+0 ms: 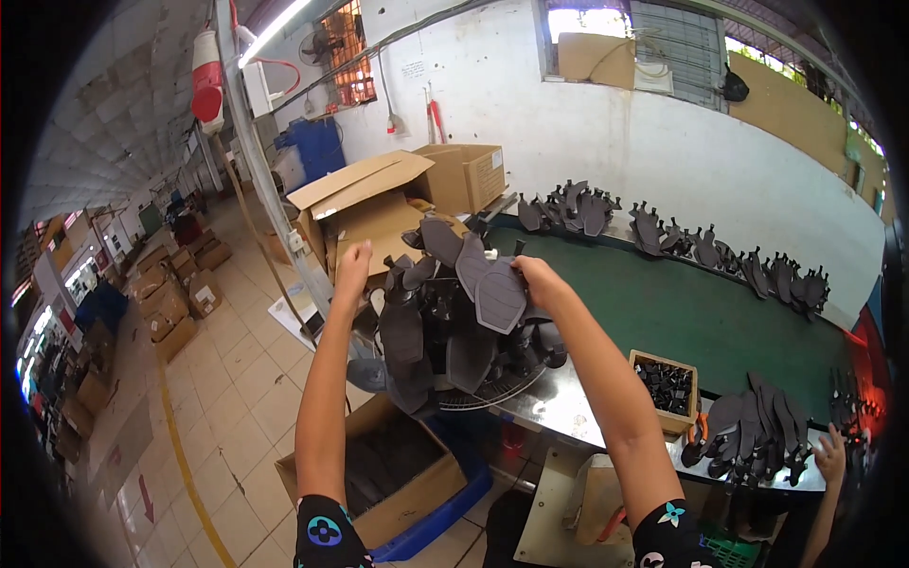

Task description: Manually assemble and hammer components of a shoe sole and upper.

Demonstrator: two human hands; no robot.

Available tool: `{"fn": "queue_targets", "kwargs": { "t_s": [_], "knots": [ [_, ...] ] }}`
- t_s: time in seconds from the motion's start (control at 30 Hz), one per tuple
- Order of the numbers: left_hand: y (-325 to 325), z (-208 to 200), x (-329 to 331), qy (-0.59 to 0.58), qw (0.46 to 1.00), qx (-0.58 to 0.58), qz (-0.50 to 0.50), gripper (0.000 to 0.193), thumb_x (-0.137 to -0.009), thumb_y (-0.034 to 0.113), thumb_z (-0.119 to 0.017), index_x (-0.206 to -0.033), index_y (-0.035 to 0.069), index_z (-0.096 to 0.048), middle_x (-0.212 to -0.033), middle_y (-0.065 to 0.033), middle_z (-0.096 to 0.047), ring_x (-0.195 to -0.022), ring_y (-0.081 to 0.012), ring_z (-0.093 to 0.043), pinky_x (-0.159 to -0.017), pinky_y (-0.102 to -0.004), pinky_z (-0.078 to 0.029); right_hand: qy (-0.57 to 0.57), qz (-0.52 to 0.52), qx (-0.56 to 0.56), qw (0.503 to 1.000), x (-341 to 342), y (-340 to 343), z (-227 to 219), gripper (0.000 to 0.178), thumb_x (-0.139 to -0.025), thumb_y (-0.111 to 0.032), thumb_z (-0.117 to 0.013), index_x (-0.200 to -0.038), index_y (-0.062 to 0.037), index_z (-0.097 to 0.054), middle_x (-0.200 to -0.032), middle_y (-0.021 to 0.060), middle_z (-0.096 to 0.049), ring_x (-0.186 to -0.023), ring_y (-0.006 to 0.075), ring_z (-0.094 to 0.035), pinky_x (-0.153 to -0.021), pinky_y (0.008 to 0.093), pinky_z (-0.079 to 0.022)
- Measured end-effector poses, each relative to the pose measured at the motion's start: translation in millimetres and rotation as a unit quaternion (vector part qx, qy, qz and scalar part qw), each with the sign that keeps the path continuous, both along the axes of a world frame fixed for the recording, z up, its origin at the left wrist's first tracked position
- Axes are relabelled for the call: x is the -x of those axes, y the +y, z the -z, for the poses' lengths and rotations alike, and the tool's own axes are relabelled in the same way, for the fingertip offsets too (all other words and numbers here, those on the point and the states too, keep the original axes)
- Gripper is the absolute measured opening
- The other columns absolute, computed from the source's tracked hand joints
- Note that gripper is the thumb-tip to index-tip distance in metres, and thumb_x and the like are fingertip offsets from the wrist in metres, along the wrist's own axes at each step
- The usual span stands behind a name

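Observation:
My right hand (538, 279) pinches the short black stem of a dark grey, flat, paddle-shaped part (501, 295), whose broad end hangs down to the left. That part lies against a thick cluster of similar dark grey parts (402, 331) around a round wire rack (492, 396). On the cluster's left side, my left hand (355, 265) is raised with its fingers closed. Whatever those fingers hold, if anything, is hidden. Black fittings show between the parts in the middle of the cluster.
Below the rack stands a cardboard box (402, 502) of dark parts in a blue tub (426, 530). A green conveyor belt (644, 293) carries rows of similar parts. A bin of small black pieces (689, 402) sits nearby. At the right, another person's hand (831, 456) shows. Cardboard boxes (464, 175) stand behind.

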State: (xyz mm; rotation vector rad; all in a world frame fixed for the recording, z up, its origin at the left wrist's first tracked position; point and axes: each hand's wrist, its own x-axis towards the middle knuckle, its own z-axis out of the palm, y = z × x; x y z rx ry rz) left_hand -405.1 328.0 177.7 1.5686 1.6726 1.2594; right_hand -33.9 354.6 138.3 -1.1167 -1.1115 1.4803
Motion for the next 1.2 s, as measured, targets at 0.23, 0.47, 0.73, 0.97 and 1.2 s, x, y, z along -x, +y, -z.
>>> {"fn": "queue_targets", "kwargs": {
  "t_s": [0.23,0.47,0.73,0.97,1.2],
  "knots": [
    [-14,-49,-96,0.075,0.985,-0.133,0.079,0.043,-0.088,0.04,-0.066,-0.105,0.0,-0.062,-0.093,-0.011,-0.066,-0.077,-0.0213,-0.066,-0.064,-0.0318,-0.054,-0.115,-0.059,0.024,0.991,17,-23,-19,0.032,-0.085,-0.038,-0.051,-0.094,-0.0077,-0.058,-0.087,0.0065,-0.05,-0.085,0.0216,-0.048,-0.074,0.0394,-0.04],
    [12,-18,-47,-0.354,0.928,-0.117,0.007,0.029,-0.088,0.035,-0.066,-0.095,0.007,-0.064,-0.079,-0.0043,-0.065,-0.062,-0.0172,-0.063,-0.053,-0.0299,-0.047,-0.09,-0.067,0.008,0.994,10,-17,-4,0.036,-0.088,-0.029,-0.054,-0.102,0.0036,-0.063,-0.094,0.0137,-0.063,-0.085,0.0235,-0.059,-0.074,0.0398,-0.048],
    [-34,-23,-40,0.044,0.992,0.099,0.064,0.058,-0.085,0.063,-0.062,-0.105,0.009,-0.07,-0.102,-0.0069,-0.065,-0.092,-0.0176,-0.054,-0.086,-0.0309,-0.04,-0.3,0.041,-0.124,0.945,5,6,24,0.065,-0.086,-0.033,-0.053,-0.126,0.0173,-0.047,-0.121,0.0379,-0.059,-0.114,0.048,-0.059,-0.099,0.0459,-0.045],
    [-15,48,3,-0.256,0.959,-0.01,0.119,0.074,-0.093,0.069,-0.045,-0.13,0.007,-0.059,-0.129,-0.0103,-0.059,-0.122,-0.0227,-0.05,-0.109,-0.0321,-0.03,-0.242,-0.067,-0.167,0.953,-6,-5,14,0.063,-0.096,-0.045,-0.057,-0.139,0.0022,-0.052,-0.134,0.0155,-0.06,-0.12,0.0261,-0.057,-0.102,0.0339,-0.042],
    [-36,134,40,-0.005,0.989,-0.128,-0.075,0.035,-0.091,0.028,-0.064,-0.115,0.003,-0.065,-0.1,-0.0052,-0.068,-0.094,-0.0177,-0.06,-0.085,-0.0333,-0.045,-0.194,-0.053,-0.163,0.966,-9,-13,16,0.056,-0.097,-0.045,-0.057,-0.121,0.0057,-0.062,-0.115,0.0181,-0.068,-0.105,0.0244,-0.062,-0.094,0.0352,-0.047]
  ]
}}
